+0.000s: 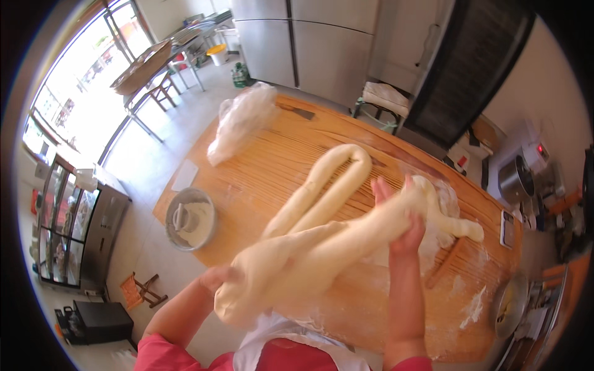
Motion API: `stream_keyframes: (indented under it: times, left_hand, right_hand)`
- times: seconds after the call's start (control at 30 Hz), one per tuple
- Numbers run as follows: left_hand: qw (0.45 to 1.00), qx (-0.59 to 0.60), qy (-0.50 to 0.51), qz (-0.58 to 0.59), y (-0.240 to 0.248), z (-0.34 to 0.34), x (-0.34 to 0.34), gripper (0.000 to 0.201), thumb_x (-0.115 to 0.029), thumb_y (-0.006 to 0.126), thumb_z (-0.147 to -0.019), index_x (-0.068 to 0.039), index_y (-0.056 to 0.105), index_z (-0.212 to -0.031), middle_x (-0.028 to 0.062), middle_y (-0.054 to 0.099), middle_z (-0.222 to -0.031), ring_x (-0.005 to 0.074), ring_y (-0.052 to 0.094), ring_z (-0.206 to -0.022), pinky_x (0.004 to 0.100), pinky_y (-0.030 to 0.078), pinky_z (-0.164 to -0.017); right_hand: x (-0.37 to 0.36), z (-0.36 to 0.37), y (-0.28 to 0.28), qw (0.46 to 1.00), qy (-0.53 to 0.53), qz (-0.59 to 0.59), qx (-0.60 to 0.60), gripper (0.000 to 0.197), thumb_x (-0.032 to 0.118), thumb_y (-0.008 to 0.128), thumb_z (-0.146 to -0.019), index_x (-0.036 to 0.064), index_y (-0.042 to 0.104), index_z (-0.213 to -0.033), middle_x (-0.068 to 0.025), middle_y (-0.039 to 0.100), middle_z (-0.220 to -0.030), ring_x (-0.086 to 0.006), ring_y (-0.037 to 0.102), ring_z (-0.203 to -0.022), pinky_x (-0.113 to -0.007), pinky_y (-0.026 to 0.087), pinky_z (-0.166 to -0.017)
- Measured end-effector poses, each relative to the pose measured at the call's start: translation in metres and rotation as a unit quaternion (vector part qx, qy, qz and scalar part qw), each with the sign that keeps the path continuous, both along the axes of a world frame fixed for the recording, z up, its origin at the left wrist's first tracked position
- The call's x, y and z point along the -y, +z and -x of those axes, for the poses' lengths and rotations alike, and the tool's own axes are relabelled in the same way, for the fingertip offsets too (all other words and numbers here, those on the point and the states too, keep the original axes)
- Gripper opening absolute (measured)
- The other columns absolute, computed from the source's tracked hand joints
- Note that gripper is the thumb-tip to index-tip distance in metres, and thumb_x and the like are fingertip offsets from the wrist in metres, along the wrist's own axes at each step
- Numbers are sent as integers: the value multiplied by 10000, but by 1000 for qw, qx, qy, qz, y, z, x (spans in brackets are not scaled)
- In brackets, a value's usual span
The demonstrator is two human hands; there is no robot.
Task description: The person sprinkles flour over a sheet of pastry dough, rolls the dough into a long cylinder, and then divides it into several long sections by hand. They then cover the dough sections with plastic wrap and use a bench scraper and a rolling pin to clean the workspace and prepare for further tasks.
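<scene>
A long, thick mass of pale dough (309, 256) stretches between my hands above the wooden table (247, 195), blurred in places by motion. My left hand (218, 276) grips its near left end, with most of the fingers hidden behind the dough. At the other end, my right hand (408, 238) is wrapped round the dough from below, its fingers partly covered. Past the right hand, a thinner tail of dough (458, 226) droops toward the tabletop. Beyond the lifted mass, a folded loop of dough rope (337, 157) lies on the table; whether it joins the held dough is hidden.
On the table's left are a bowl of flour (201, 232) with a scoop, a white flat scraper (184, 175) and a clear plastic bag (241, 123). A wooden stick (444, 266), a phone (507, 229) and a metal bowl (512, 303) lie along the right.
</scene>
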State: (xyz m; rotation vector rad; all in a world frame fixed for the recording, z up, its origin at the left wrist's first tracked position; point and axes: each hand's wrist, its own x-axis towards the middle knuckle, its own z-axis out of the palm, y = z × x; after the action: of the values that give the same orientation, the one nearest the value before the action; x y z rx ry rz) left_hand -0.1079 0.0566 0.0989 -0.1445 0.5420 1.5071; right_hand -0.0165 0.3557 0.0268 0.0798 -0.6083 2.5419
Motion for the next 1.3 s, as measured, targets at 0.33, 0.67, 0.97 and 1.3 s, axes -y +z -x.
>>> stream_keyframes:
  times: [0.33,0.67,0.97,1.3]
  left_hand:
    - [950,-224,164,-141,27,146,12,666,-301,463,-697,-13,259,-1263,232,473,-1029,331,559,-715,379,490,-561]
    - [947,-161,255,111,-203,101,45,246,-147,488,-761,-1,531,-955,132,575,-768,211,578,-644,321,508,-551]
    - [964,40,252,73,-183,94,67,416,-334,467,-806,-39,445,-1099,170,553,-904,281,573,-712,394,509,-619]
    - [936,181,301,-24,-171,86,41,470,-364,423,-832,-36,386,-1165,182,477,-1094,371,518,-906,418,477,-747]
  right_hand:
    - [13,234,105,982,112,-151,-2,587,156,528,-653,-26,335,-1177,-266,366,-1180,-360,355,-1134,-408,273,-976]
    - [27,231,-156,847,74,-87,520,497,92,556,-681,-39,386,-1129,-141,512,-972,-292,512,-900,-401,411,-838]
    - [46,262,-118,365,-166,-796,453,764,178,672,-589,-13,274,-1212,-207,274,-1254,-329,265,-1165,-408,236,-968]
    - [-43,345,-128,179,-5,-881,438,456,139,633,-612,26,448,-1013,-172,483,-1031,-311,476,-980,-330,407,-842]
